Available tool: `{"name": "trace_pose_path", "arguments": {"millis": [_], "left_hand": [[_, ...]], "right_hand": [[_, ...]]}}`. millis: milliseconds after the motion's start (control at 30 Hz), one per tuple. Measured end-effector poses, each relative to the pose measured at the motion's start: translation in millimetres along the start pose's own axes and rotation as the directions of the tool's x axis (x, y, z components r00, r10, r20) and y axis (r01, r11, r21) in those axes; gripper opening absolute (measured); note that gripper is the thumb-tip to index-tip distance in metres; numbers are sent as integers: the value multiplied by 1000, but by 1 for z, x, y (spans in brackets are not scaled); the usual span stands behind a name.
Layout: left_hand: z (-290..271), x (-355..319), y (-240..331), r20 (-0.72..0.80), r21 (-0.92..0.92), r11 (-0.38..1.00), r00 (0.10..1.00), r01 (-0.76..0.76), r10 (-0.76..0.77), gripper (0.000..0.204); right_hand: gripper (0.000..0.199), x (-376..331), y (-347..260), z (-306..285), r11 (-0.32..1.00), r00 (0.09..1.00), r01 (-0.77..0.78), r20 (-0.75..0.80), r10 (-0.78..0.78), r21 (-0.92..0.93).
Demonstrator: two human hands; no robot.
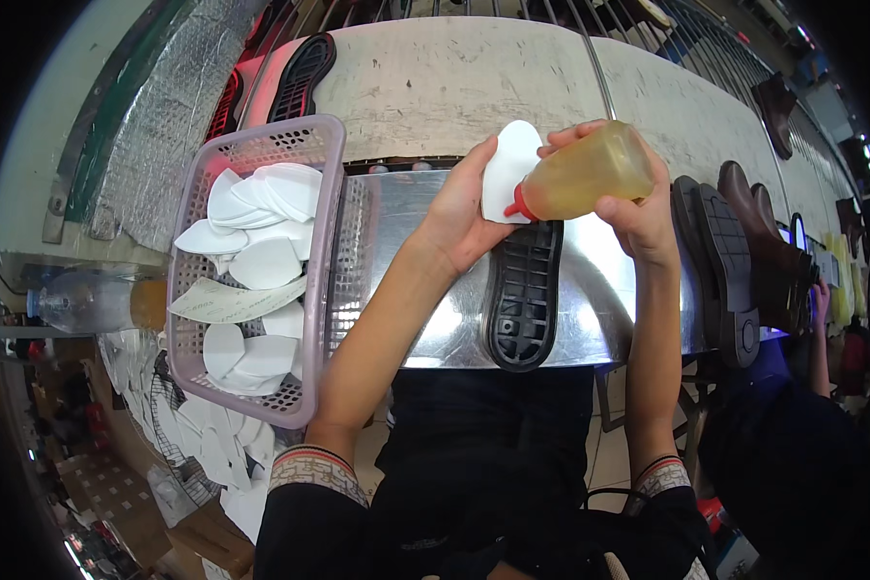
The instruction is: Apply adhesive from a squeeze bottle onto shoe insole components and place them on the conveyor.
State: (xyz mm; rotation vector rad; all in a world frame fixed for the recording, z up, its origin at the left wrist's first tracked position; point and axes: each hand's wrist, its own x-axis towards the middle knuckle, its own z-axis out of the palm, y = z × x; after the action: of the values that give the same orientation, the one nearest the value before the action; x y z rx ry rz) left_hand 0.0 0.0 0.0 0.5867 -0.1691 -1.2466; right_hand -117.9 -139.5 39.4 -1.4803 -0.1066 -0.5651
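My left hand (459, 213) holds up a white, sole-shaped shoe pad (515, 159), gripping it by its left side and lower end. Closed around a squeeze bottle (594, 179) of yellowish liquid, my right hand (648, 217) tilts it to the left. The bottle's red nozzle (519, 205) points at the lower part of the pad; whether it touches cannot be made out. Just below both hands, a black shoe sole (525, 300) with a gridded hollow inside lies on the shiny metal bench (435, 329).
At left, a lilac plastic basket (325, 251) holds many white pads and a written paper slip (237, 302). More pads (213, 435) lie below it. Dark soles (725, 261) and brown boots (759, 208) stand at right, near another person's arm (820, 338). Beyond runs a pale conveyor (454, 77) carrying another sole (302, 77).
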Motion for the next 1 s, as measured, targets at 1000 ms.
{"name": "trace_pose_path", "arguments": {"millis": [1000], "left_hand": [[43,3,0,90,813,-546,883,202,461,56]], "right_hand": [[61,0,63,-93,603,705,260,-576,415,754]]}}
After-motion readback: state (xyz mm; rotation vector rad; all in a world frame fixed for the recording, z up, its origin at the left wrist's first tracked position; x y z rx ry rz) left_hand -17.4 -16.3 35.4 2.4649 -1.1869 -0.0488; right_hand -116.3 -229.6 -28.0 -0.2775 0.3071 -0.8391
